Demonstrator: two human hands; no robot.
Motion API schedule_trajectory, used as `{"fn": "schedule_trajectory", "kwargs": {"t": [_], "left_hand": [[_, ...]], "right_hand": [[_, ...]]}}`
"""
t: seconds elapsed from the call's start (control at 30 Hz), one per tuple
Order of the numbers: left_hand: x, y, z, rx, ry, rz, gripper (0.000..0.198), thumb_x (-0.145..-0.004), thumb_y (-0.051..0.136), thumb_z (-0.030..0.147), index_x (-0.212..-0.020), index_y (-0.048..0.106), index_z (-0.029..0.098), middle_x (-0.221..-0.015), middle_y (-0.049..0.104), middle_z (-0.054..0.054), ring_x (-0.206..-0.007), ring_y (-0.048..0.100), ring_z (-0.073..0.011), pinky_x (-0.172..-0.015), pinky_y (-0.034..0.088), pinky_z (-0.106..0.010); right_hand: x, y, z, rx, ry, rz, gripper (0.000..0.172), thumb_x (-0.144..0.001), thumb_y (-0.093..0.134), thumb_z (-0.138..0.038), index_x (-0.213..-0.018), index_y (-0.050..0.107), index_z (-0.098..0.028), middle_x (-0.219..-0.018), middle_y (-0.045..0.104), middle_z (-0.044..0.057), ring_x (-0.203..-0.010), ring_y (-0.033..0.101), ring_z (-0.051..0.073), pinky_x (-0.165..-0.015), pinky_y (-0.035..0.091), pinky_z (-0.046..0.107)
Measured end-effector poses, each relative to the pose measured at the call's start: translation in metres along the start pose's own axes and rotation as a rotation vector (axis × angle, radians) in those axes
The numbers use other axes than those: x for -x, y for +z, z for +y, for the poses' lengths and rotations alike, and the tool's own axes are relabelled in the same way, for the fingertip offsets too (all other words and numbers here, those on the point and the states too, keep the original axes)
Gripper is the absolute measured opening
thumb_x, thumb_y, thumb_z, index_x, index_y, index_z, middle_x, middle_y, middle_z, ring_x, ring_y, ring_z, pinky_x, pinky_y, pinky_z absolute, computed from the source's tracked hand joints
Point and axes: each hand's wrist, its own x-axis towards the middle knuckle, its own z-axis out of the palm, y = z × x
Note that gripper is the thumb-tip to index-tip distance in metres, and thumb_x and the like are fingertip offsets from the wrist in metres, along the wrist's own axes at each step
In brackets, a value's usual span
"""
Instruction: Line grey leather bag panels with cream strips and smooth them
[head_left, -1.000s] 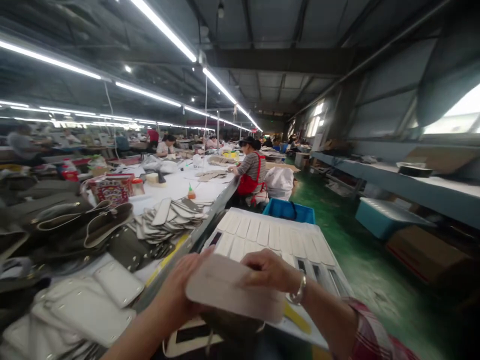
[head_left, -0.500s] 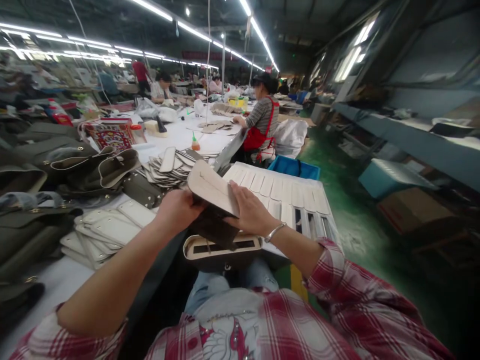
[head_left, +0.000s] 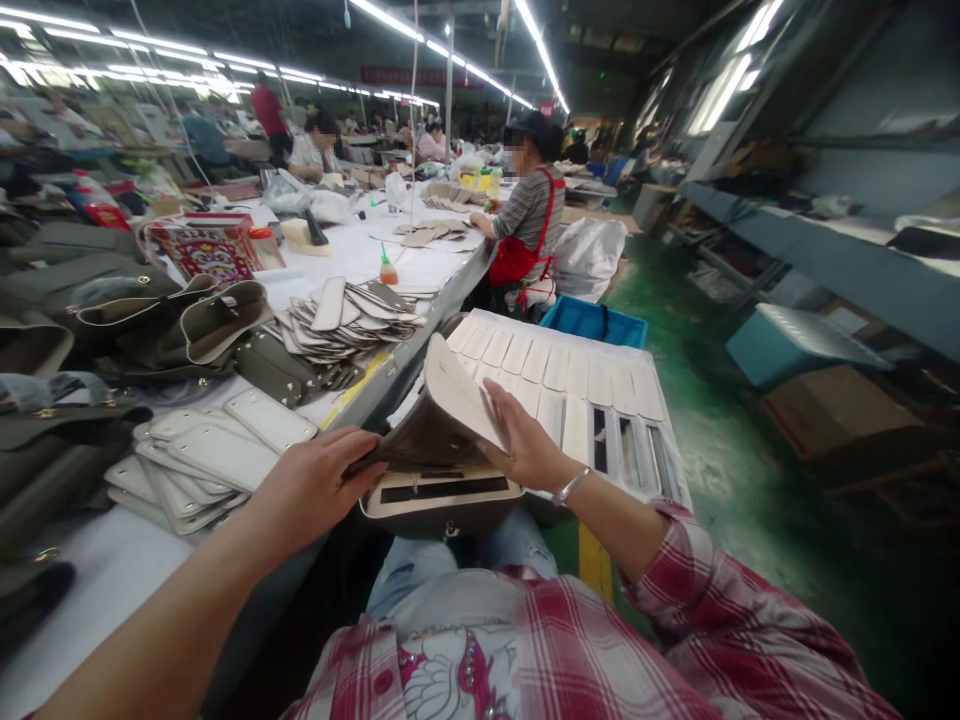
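Over my lap I hold a folded beige bag panel (head_left: 442, 415) with a dark underside. My left hand (head_left: 311, 490) pinches its near left edge. My right hand (head_left: 525, 445) lies with fingers wrapped on its raised right flap. Just under the panel a second piece with a long slot (head_left: 442, 495) rests on my knees. A stack of pale flat panels (head_left: 210, 455) lies on the white table (head_left: 90, 580) left of my left hand.
A tray (head_left: 600, 395) of pale strips stands ahead. Olive bags (head_left: 172, 320) and a heap of cut pieces (head_left: 345, 315) crowd the table. A person in a red apron (head_left: 525, 220) sits farther along. A blue bin (head_left: 592, 320) and boxes (head_left: 832, 400) sit on the green floor.
The view has tipped down to my lap. The panel has come lower and opened, its right flap raised. My left hand has slid to the near left edge.
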Motion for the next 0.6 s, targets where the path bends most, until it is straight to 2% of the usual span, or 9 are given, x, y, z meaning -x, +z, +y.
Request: {"fn": "schedule_trajectory", "kwargs": {"t": [0.07,0.13,0.33,0.47,0.6], "left_hand": [[0.004,-0.002,0.003,0.014,0.016,0.018,0.024,-0.086,0.044,0.039,-0.089,0.059,0.021,-0.085,0.063,-0.002,-0.074,0.06,-0.0177,-0.066,0.042,-0.024],[0.004,0.003,0.003,0.017,0.024,-0.018,0.022,-0.087,0.044,0.036,-0.089,0.057,0.02,-0.083,0.061,-0.002,-0.074,0.059,-0.0168,-0.065,0.041,-0.024],[-0.005,0.043,-0.006,0.07,-0.017,-0.175,0.016,-0.087,0.043,0.028,-0.077,0.051,0.019,-0.08,0.056,-0.001,-0.073,0.056,-0.0142,-0.064,0.038,-0.024],[-0.004,0.053,-0.006,0.104,-0.042,-0.25,0.016,-0.085,0.046,0.028,-0.072,0.049,0.019,-0.075,0.056,0.0,-0.07,0.056,-0.0137,-0.06,0.037,-0.023],[-0.006,0.056,-0.008,0.049,-0.07,-0.262,0.016,-0.083,0.047,0.028,-0.073,0.054,0.018,-0.077,0.06,-0.002,-0.074,0.058,-0.0166,-0.062,0.039,-0.025]], "right_hand": [[0.0,-0.001,-0.001,-0.009,-0.025,0.0,0.077,-0.08,0.054,-0.028,-0.142,0.01,-0.015,-0.136,0.034,0.016,-0.123,0.036,0.026,-0.103,0.033,0.043],[0.002,0.004,0.003,-0.005,-0.03,-0.027,0.075,-0.08,0.053,-0.029,-0.142,0.012,-0.015,-0.134,0.036,0.016,-0.122,0.037,0.025,-0.102,0.034,0.043],[0.014,0.031,0.026,0.058,0.032,-0.145,0.071,-0.081,0.05,-0.031,-0.14,0.016,-0.009,-0.13,0.04,0.018,-0.118,0.04,0.026,-0.102,0.034,0.044],[0.015,0.027,0.029,0.125,0.025,-0.179,0.076,-0.076,0.055,-0.031,-0.139,0.021,-0.007,-0.128,0.041,0.018,-0.115,0.04,0.027,-0.101,0.035,0.043],[0.013,0.024,0.023,0.218,0.017,-0.17,0.079,-0.071,0.056,-0.027,-0.139,0.021,-0.007,-0.126,0.042,0.018,-0.113,0.039,0.027,-0.098,0.035,0.043]]}}
